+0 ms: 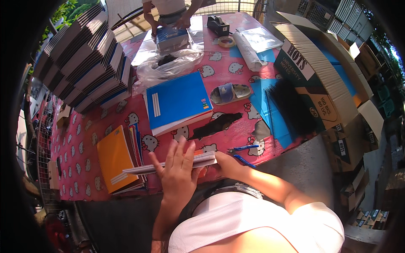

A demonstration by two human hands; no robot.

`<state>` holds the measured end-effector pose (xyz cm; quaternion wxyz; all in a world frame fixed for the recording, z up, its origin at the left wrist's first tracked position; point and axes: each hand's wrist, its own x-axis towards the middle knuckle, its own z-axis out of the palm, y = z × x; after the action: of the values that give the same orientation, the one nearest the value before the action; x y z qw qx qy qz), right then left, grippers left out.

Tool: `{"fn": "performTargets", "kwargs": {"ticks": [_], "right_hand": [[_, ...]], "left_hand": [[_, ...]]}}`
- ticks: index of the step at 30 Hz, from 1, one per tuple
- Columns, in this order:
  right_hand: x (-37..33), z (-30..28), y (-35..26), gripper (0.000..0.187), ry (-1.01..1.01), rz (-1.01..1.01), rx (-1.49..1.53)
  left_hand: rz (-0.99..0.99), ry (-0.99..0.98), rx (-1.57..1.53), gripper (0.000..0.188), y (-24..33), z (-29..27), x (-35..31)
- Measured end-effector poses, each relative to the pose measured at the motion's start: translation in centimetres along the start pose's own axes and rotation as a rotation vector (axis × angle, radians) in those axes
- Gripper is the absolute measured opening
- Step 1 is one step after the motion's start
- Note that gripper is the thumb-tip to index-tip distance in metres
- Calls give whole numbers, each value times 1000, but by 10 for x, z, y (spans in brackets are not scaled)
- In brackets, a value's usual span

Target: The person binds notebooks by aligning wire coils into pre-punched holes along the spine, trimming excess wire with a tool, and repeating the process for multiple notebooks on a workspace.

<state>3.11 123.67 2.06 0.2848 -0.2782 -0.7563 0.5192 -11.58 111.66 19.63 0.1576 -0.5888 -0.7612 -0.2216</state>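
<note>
A thin notebook (206,160) is held nearly edge-on at the table's near edge, its pages toward me and a strip of orange behind it. My right hand (228,166) grips its right end; the fingertips are partly hidden. Against the notebook's near side lies my left hand (178,170), open, with its fingers stretched and spread upward. Just left of it, an orange spiral notebook (116,158) tops a small fanned pile. Beyond my hands sits a stack topped by a blue spiral notebook (179,101). Blue-handled pliers (246,148) rest near my right hand.
Tall notebook stacks (86,59) stand at the left. Black spiral coils (291,107) lie on blue sheets by an open carton (333,80). A tape dispenser (218,25), tape roll (226,41) and plastic bag (168,67) are farther back. Across the table, another person's hands (183,22) touch a wrapped stack.
</note>
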Motion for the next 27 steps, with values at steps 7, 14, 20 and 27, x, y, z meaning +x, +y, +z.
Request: {"fn": "performTargets", "kwargs": {"ticks": [7, 14, 20, 27], "right_hand": [[85, -231, 74, 28, 594, 373, -989], [50, -158, -24, 28, 212, -149, -419], [17, -106, -118, 37, -98, -347, -38], [18, -104, -147, 33, -10, -361, -152]], "left_hand": [[48, -269, -370, 39, -2, 5, 15], [-88, 95, -53, 15, 21, -1, 11], [-46, 28, -418, 22, 12, 12, 4], [-74, 9, -427, 19, 20, 5, 8]]}}
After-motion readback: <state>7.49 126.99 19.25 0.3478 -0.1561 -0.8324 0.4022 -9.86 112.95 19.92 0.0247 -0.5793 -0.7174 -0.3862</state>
